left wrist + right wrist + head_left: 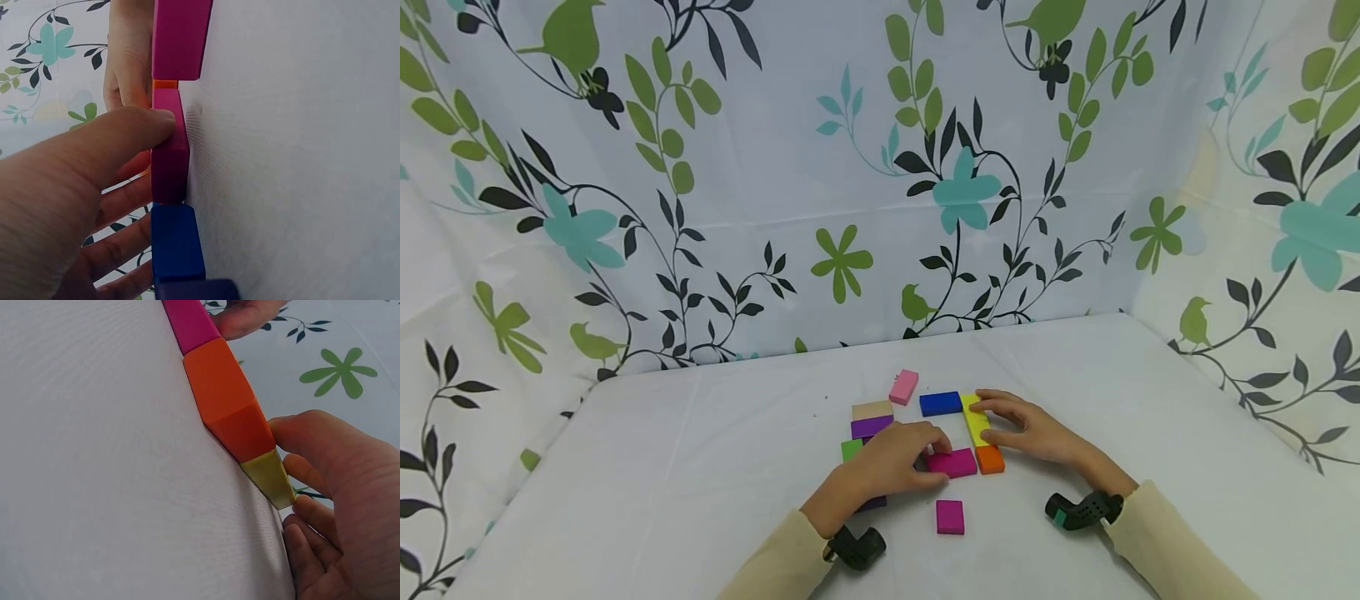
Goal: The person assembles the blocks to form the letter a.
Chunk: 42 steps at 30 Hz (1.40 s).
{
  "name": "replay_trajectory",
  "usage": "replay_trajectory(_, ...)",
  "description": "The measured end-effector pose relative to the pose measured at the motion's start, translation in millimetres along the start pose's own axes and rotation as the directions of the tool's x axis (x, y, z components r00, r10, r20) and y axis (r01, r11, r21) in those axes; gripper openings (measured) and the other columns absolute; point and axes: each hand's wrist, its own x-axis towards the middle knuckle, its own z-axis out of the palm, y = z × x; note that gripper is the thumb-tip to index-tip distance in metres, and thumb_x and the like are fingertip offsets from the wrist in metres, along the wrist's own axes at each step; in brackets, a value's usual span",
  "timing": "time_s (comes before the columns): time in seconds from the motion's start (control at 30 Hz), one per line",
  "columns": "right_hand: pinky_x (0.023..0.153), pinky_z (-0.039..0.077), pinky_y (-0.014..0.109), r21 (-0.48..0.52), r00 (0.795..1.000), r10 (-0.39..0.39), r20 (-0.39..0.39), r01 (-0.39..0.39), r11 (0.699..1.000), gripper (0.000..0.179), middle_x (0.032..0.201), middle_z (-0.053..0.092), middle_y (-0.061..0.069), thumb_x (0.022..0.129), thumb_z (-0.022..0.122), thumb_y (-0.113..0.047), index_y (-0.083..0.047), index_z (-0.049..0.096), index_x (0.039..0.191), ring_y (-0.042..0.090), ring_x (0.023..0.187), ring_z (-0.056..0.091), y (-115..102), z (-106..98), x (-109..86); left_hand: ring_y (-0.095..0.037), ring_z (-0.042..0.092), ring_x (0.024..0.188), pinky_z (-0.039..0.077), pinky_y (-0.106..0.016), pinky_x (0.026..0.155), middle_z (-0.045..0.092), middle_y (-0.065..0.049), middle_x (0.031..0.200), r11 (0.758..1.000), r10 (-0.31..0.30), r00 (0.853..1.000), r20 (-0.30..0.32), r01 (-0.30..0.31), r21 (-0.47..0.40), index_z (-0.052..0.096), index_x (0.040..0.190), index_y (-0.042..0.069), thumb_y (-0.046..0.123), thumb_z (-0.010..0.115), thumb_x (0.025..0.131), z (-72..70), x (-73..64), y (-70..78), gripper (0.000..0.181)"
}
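In the head view my left hand (895, 454) pinches a magenta block (955, 463). The left wrist view shows its thumb on the near face of that magenta block (170, 144), with fingers behind. My right hand (1033, 429) holds a long yellow block (973, 419), its thumb at the right side and a fingertip over the far part. An orange block (990, 460) sits at the yellow block's near end, beside the magenta one. In the right wrist view the thumb lies close to where the orange block (225, 394) meets the yellow block (272, 478).
A blue block (940, 404) lies at the yellow block's far end. A pink block (904, 387) stands farther back. Tan (872, 410), purple (871, 427) and green (852, 450) blocks line the left, partly behind my left hand. A smaller magenta block (950, 517) lies nearer on the white table (700, 483).
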Motion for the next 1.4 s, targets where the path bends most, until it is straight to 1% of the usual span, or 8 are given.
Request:
replay_trajectory(0.23, 0.104, 0.036, 0.059, -0.021, 1.0, -0.011, -0.005, 0.011, 1.0, 0.043, 0.151, 0.037, 0.021, 0.093, 0.066, -0.023, -0.009, 0.059, 0.132, 0.046, 0.134, 0.039, -2.0, -0.4, 0.3, -0.004, 0.058, 0.1, 0.045, -0.028, 0.094, 0.065, 0.01, 0.107, 0.998, -0.002, 1.0, -0.009, 0.002, 0.064, 0.064, 0.117, 0.019, 0.034, 0.071, 0.089, 1.0, 0.8, 0.1, 0.033)
replay_trajectory(0.33, 0.103, 0.036, 0.059, -0.024, 1.0, -0.027, -0.003, 0.027, 0.999, 0.042, 0.15, 0.037, 0.022, 0.093, 0.066, -0.022, -0.007, 0.059, 0.132, 0.047, 0.134, 0.039, -3.5, -0.8, 0.0, -0.005, 0.058, 0.102, 0.045, -0.03, 0.095, 0.065, 0.009, 0.109, 0.997, -0.002, 1.0, -0.014, 0.004, 0.083, 0.064, 0.118, 0.019, 0.034, 0.07, 0.089, 1.3, 1.2, 0.8, 0.033)
replay_trajectory(0.43, 0.104, 0.036, 0.059, -0.025, 0.999, -0.034, -0.001, 0.034, 0.999, 0.042, 0.15, 0.037, 0.023, 0.093, 0.065, -0.021, -0.006, 0.059, 0.132, 0.047, 0.134, 0.039, -4.3, -0.9, 0.0, -0.005, 0.058, 0.102, 0.045, -0.03, 0.095, 0.065, 0.008, 0.11, 0.995, -0.005, 1.0, -0.016, 0.007, 0.096, 0.064, 0.119, 0.019, 0.035, 0.07, 0.09, 1.8, 1.8, 1.5, 0.033)
replay_trajectory(0.73, 0.104, 0.035, 0.061, -0.019, 1.0, -0.019, -0.003, 0.019, 1.0, 0.043, 0.15, 0.037, 0.023, 0.093, 0.066, -0.023, -0.006, 0.059, 0.132, 0.047, 0.134, 0.038, -4.4, -1.1, -1.0, -0.005, 0.057, 0.104, 0.044, -0.029, 0.093, 0.065, 0.009, 0.112, 0.993, -0.004, 1.0, -0.018, 0.006, 0.116, 0.064, 0.12, 0.02, 0.035, 0.07, 0.089, 3.5, 3.1, 2.6, 0.035)
replay_trajectory(0.97, 0.104, 0.034, 0.061, -0.013, 1.0, -0.029, -0.003, 0.029, 0.999, 0.043, 0.15, 0.037, 0.023, 0.093, 0.066, -0.022, -0.007, 0.058, 0.132, 0.048, 0.134, 0.037, -0.6, -1.6, -0.8, -0.006, 0.056, 0.103, 0.044, -0.03, 0.094, 0.064, 0.009, 0.112, 0.988, -0.001, 1.0, -0.017, 0.003, 0.156, 0.063, 0.12, 0.021, 0.038, 0.068, 0.09, 3.6, 4.0, 3.8, 0.034)
replay_trajectory(1.4, 0.104, 0.034, 0.062, 0.005, 1.0, -0.03, 0.005, 0.03, 1.0, 0.043, 0.15, 0.036, 0.023, 0.093, 0.066, -0.021, -0.006, 0.058, 0.132, 0.048, 0.134, 0.037, 0.3, -0.4, 0.0, -0.006, 0.056, 0.104, 0.044, -0.03, 0.094, 0.064, 0.008, 0.111, 0.992, 0.0, 1.0, -0.003, 0.0, 0.129, 0.063, 0.122, 0.02, 0.036, 0.069, 0.09, 2.7, 2.2, 1.5, 0.035)
